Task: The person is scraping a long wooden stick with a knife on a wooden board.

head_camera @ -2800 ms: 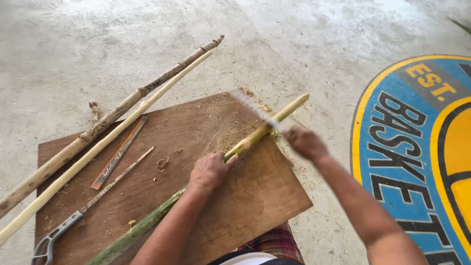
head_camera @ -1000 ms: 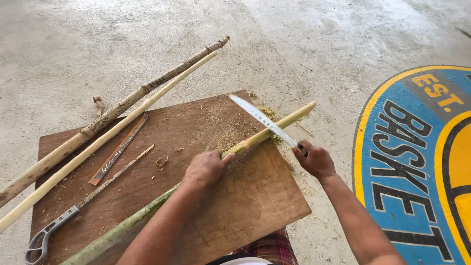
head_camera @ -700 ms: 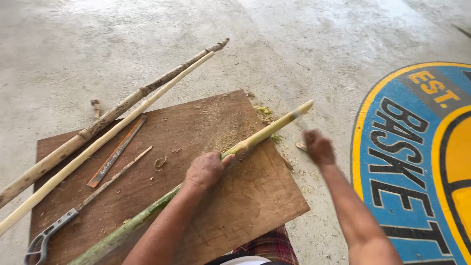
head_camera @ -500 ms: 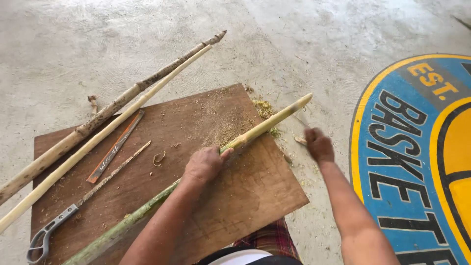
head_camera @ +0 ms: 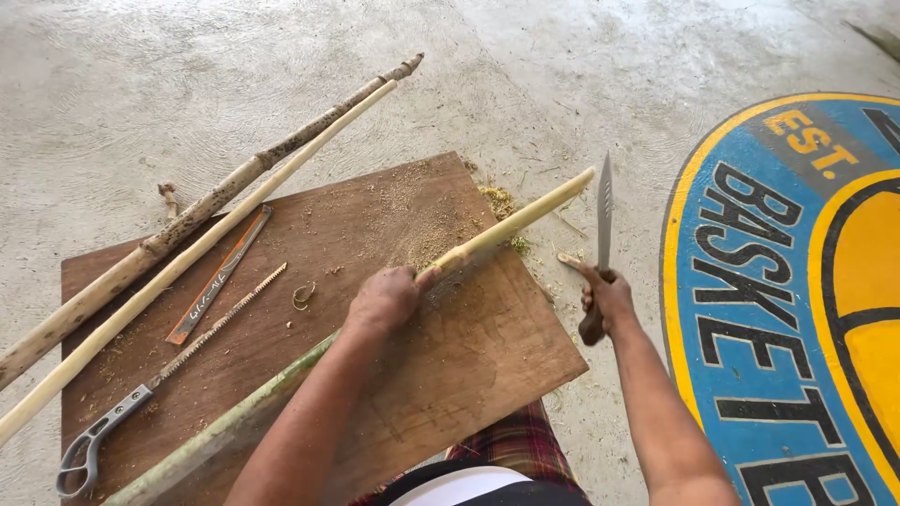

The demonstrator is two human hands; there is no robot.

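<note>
Raised since the earlier frame, the knife (head_camera: 604, 214) now stands blade-up, gripped in the right hand (head_camera: 605, 302) off the board's (head_camera: 487, 356) right edge. Left hand (head_camera: 384, 300) clenches the green stalk (head_camera: 511, 223) lying diagonally across the board. Peeling appears underway; the next stroke calls for a controlled cut away from the fingers.

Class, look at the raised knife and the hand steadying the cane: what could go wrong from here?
1. The knife in the right hand is raised near the left hand gripping the green cane; a slip might cut fingers.
2. The cane's end overhangs the wooden board, so it could flex or roll when struck.
</note>
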